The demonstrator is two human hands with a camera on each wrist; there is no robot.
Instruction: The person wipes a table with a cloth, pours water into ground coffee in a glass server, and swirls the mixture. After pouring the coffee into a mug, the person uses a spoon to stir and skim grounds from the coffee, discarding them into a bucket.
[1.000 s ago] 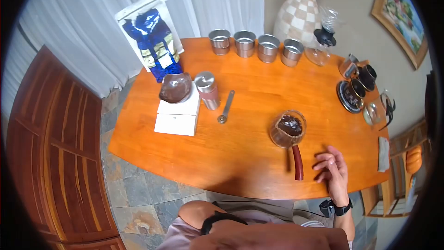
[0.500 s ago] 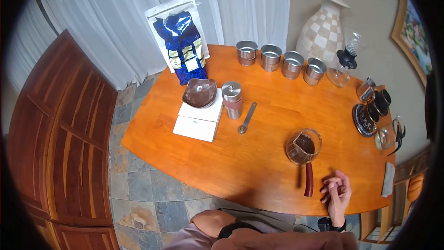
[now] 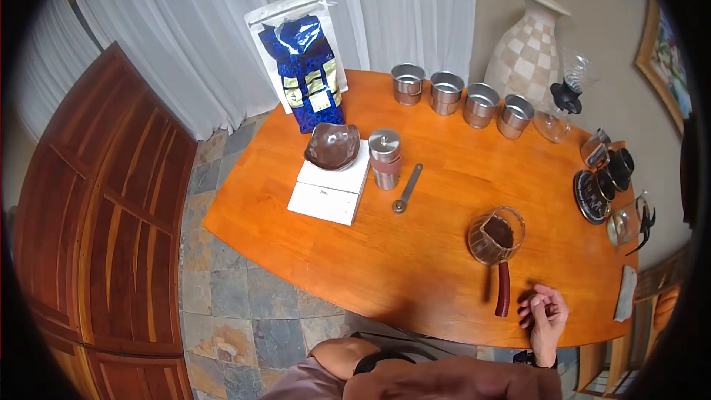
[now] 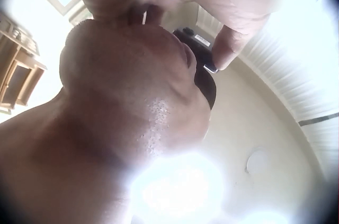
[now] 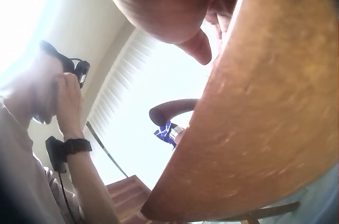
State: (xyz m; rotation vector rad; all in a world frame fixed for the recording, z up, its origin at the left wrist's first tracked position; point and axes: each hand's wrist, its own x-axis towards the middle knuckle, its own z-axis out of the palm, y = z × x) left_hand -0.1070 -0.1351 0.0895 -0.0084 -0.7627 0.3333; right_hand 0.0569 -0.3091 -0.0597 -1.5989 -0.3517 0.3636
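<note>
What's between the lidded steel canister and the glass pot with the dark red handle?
In the head view, a metal spoon lies between the canister and the glass pot; past it, only bare table.

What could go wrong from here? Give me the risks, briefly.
The right hand is close to the handle of the glass pot; a careless bump might tip it. With the left hand raised away from the table, catching it could be slow. The glass server near the table's right edge might get knocked off.

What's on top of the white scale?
A brown bowl, on the far part of the scale. The near part is bare. The bowl hides the surface beneath it, so can't tell what's there.
</note>
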